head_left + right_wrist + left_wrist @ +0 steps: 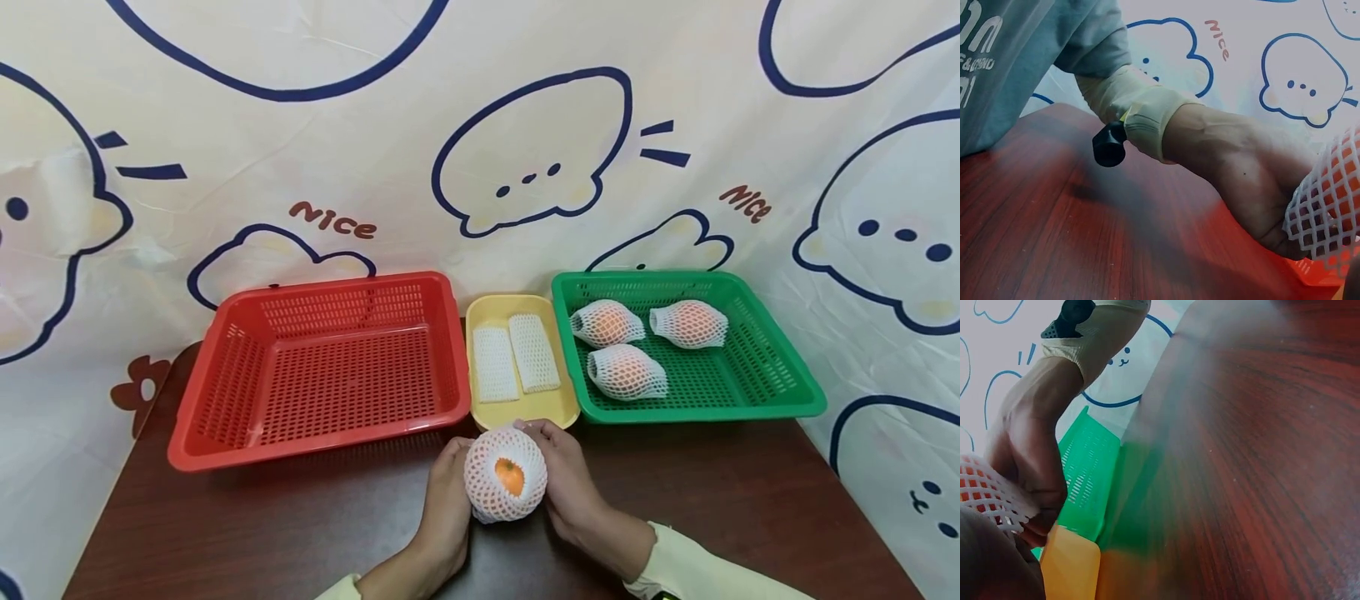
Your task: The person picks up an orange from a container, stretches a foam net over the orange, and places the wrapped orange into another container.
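Note:
Between both hands, above the near edge of the table, is an orange [509, 477] wrapped in a white foam net sleeve [483, 492]. The fruit's stem end shows through the sleeve's round opening. My left hand [447, 500] grips its left side, and my right hand [567, 479] grips the opposite side, fingers near the top. In the left wrist view the right hand [1032, 456] curls at the net's edge. The right wrist view shows the left hand [1250, 181] against the net, its fingertips partly hidden.
A red basket [318, 446] stands at left with nothing visible inside. Beside it, a yellow tray [525, 414] holds two flat foam nets [535, 354]. The green basket [738, 408] at right contains three net-wrapped fruits [628, 372]. A printed cloth hangs behind the brown table [300, 525].

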Tool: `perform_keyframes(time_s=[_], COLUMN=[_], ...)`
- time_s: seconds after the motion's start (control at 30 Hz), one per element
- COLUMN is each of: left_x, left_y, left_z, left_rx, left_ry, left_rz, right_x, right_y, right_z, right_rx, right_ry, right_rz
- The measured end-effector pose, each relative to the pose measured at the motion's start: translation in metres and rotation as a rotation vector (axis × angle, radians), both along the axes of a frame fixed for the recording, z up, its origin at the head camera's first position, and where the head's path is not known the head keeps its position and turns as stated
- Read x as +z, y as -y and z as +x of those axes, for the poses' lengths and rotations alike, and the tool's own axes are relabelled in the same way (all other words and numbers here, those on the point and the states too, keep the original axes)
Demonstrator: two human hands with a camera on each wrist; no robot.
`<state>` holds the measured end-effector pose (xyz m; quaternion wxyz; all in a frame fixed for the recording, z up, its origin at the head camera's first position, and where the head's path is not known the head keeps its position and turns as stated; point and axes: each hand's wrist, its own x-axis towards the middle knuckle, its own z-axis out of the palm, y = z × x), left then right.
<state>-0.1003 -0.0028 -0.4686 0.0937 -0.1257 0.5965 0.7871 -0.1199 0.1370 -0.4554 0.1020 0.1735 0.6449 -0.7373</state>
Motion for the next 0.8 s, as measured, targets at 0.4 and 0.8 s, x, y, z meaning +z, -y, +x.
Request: perform_keyframes(time_s=[0.4,0.8], left_x=[0.008,0.014], left_y=[0.008,0.009], left_z=[0.000,-0.001], left_rx=[-0.010,-0.056], left_ry=[0.068,0.124], left_rz=[0.104,0.046], right_x=[0.010,0.022], right_y=[-0.025,-0.029], right_z=[0.016,0.007], right_rx=[0.235,0.623], right_ry=[-0.404,-0.650], right_rz=[0.183,0.421])
